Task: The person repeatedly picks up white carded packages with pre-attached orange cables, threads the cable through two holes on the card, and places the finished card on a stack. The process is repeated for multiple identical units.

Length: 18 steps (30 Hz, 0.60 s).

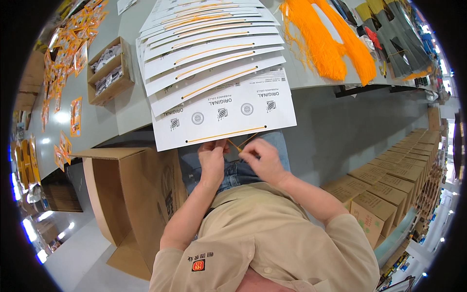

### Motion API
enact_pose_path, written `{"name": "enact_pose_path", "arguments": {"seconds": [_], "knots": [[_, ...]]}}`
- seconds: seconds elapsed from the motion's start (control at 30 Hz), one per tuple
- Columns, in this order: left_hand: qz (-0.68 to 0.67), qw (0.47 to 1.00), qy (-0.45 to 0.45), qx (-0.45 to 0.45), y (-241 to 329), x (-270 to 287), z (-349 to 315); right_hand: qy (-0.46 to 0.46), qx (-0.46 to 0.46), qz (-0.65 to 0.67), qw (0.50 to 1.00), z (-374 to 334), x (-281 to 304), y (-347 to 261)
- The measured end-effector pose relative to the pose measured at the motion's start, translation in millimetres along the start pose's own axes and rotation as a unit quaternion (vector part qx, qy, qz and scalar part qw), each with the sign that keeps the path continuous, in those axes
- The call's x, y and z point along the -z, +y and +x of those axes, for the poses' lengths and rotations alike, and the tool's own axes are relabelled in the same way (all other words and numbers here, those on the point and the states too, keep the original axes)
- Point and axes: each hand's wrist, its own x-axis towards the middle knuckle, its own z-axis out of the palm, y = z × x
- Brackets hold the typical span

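A white printed card [165,138] lies at the front edge of the table, overhanging toward me. An orange cord [219,132] runs across its face between two holes near the lower edge. Just below that edge, my left hand [211,158] is closed in a pinch on the cord, close to the left hole. My right hand [263,160] pinches the same cord a little to the right, with a taut stretch showing between the hands. Behind this card, a fanned stack of similar white cards [214,48] reaches back, several with orange cord across them.
Bundles of orange cord [316,44] lie at the back right of the table [136,92]. On the left are a divided cardboard tray [111,71] and many small orange packets [75,117]. An open carton [131,194] stands by my left side; rows of closed cartons [379,197] are at right.
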Motion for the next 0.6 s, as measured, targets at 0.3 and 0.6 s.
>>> {"name": "enact_pose_path", "arguments": {"seconds": [0.3,0.6], "knots": [[-0.189,0.969,-0.127,-0.091,50.6,-8.1,-18.8,-0.199,-0.081,-0.099,0.971,-18.9,38.9,17.7],[-0.238,0.964,-0.105,-0.054,98.6,-27.7,12.2,-0.177,0.245,0.147,0.942,-4.0,91.1,-121.2]]}}
